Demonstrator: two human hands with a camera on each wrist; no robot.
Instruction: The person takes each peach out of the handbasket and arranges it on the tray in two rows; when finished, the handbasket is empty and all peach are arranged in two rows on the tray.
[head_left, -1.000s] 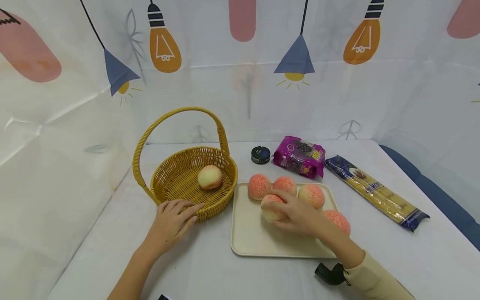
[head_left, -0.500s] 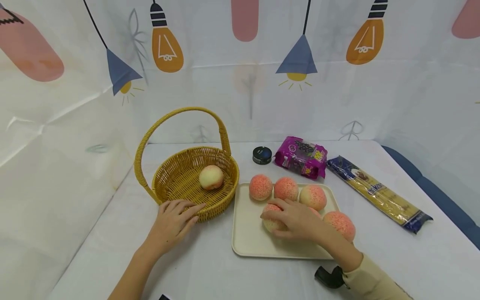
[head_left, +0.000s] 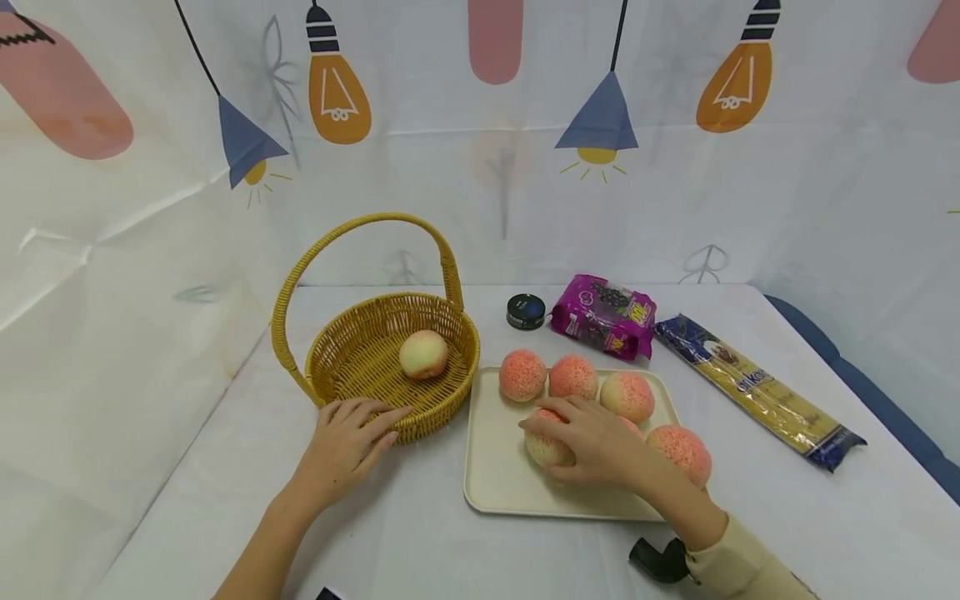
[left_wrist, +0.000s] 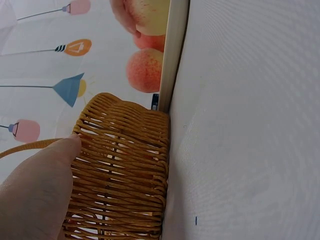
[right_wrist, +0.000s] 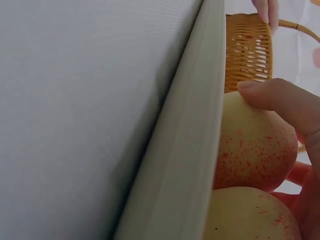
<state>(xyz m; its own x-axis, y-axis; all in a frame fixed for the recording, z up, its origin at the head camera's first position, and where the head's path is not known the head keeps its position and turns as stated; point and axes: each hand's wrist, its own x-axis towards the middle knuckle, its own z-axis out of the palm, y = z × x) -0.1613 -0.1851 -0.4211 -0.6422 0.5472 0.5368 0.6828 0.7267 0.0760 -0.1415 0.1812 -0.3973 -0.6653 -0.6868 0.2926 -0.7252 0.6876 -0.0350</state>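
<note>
We've got our right hand [head_left: 592, 440] curled round a peach [head_left: 546, 446] on the tray [head_left: 491, 475], right beside the wicker basket [head_left: 360, 354]. Left hand [head_left: 347, 442], fingers relaxed, steadies the basket's rim; best lift gently.

A white cloth [head_left: 420, 533] is covering the table, lying smooth with faint creases. A printed backdrop [head_left: 480, 167] is hanging behind and wrapping round the left side, showing orange light bulbs [head_left: 337, 92], blue cone lamps [head_left: 596, 125] on dark cords, and pink rounded shapes [head_left: 63, 117]. Fold lines are running across it. At the right edge, a strip of blue padding [head_left: 862, 383] is showing. Soft, even light is falling everywhere.
</note>
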